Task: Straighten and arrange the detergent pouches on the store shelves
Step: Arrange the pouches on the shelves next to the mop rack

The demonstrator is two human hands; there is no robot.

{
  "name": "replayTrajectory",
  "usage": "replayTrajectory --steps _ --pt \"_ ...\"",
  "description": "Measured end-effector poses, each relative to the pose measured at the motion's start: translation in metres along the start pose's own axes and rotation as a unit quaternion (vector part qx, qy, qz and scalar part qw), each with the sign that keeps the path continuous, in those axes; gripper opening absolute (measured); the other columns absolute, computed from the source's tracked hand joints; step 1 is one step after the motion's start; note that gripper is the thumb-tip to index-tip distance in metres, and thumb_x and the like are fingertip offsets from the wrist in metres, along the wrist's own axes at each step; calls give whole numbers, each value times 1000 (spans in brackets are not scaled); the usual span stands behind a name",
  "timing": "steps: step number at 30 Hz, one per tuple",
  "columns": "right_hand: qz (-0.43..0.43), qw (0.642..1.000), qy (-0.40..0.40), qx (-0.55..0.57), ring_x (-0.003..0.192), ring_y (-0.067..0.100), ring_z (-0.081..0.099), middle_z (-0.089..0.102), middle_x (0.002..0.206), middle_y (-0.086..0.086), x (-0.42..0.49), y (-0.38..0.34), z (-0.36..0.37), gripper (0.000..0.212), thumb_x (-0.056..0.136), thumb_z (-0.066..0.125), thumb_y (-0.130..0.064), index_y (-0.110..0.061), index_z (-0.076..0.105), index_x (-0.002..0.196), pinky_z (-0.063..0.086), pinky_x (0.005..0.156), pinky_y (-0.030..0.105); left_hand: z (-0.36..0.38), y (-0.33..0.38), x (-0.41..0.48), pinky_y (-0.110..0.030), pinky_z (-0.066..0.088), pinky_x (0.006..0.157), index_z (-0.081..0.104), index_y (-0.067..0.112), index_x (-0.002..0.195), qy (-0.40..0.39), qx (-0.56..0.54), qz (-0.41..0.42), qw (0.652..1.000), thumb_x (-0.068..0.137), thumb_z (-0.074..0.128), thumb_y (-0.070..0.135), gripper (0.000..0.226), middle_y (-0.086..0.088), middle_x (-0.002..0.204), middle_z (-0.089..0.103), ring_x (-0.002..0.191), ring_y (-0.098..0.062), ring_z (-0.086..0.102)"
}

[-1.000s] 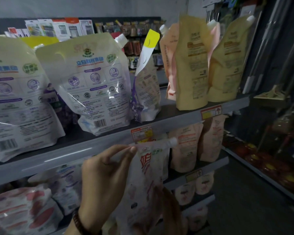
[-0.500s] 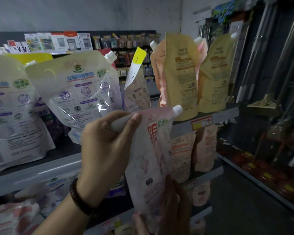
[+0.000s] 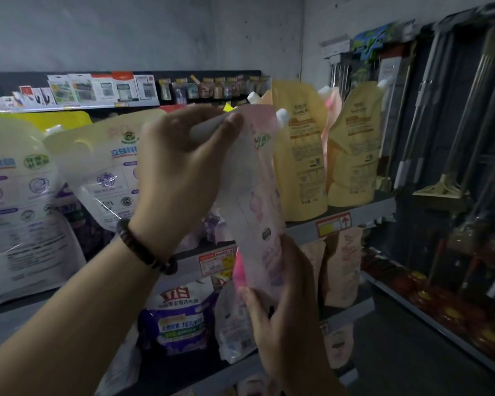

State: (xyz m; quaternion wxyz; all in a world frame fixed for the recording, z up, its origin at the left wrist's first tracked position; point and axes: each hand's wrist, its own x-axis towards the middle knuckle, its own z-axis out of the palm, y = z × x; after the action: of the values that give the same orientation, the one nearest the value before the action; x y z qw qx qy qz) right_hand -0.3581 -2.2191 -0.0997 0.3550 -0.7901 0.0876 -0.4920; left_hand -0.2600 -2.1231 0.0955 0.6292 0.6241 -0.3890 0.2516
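A pale pink detergent pouch (image 3: 257, 195) with a white spout hangs upright in front of the upper shelf (image 3: 303, 227). My left hand (image 3: 177, 172) pinches its top edge. My right hand (image 3: 280, 304) grips its bottom end from below. Behind it on the upper shelf stand yellow pouches (image 3: 300, 155) at the right and large cream pouches (image 3: 106, 167) at the left. Purple and white pouches (image 3: 180, 315) fill the shelf below.
Orange-tan pouches (image 3: 340, 267) stand on the lower shelf at the right. Mops and long handles (image 3: 446, 155) hang along the right side above a low rack of red packs (image 3: 446, 310). A far shelf (image 3: 103, 90) holds small packaged goods. Price tags (image 3: 335, 224) line the shelf edges.
Both hands have lifted the pink pouch from the lower shelf level up to the height of the upper shelf, and it now hangs closer to upright.
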Motion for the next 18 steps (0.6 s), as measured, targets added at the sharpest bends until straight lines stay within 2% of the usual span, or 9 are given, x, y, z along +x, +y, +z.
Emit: replayTrajectory --steps 2,5,8,11,14,16,18 --pt "-25 1000 -17 -3 157 14 31 34 167 2 16 13 -1 95 91 82 -31 -15 26 166 25 123 12 5 1 13 -64 59 68 80 19 85 2 9 9 1000 92 78 36 18 -13 84 77 76 -29 72" --pt "-35 999 -40 2 157 14 30 32 169 2 40 22 -4 89 98 75 -32 -18 22 168 24 123 11 12 2 29 -63 57 63 76 9 82 15 29 22 999 91 76 36 28 -22 81 72 69 -25 64" --pt "-55 997 -60 -4 159 14 28 29 171 2 59 29 -3 86 101 69 -32 -16 18 168 29 125 21 20 1 40 -60 59 63 77 10 81 20 55 24 998 90 75 36 28 -16 78 73 70 -32 70" --pt "-52 996 -72 1 160 14 26 26 172 1 71 35 3 86 102 65 -32 -18 14 169 28 126 19 24 -4 49 -57 61 66 75 10 80 28 80 13 996 89 75 36 27 -10 78 74 75 -35 71" --pt "-48 995 -87 -8 161 16 24 22 173 2 76 41 9 85 102 56 -41 -21 9 170 32 125 26 28 -6 52 -53 62 68 74 14 79 30 122 4 992 92 75 35 25 -2 80 72 74 -27 69" --pt "-43 994 -97 -5 161 18 23 20 173 4 79 45 14 84 102 50 -46 -21 6 169 36 126 37 30 -7 53 -47 63 70 76 18 81 19 161 -5 987 97 74 34 22 3 84 73 79 -22 70" --pt "-37 995 -95 -7 161 20 23 20 173 5 83 46 19 84 102 46 -50 -20 6 169 38 125 42 31 -8 55 -38 61 71 77 21 85 17 184 -11 983 98 73 34 19 8 84 72 82 -19 70"
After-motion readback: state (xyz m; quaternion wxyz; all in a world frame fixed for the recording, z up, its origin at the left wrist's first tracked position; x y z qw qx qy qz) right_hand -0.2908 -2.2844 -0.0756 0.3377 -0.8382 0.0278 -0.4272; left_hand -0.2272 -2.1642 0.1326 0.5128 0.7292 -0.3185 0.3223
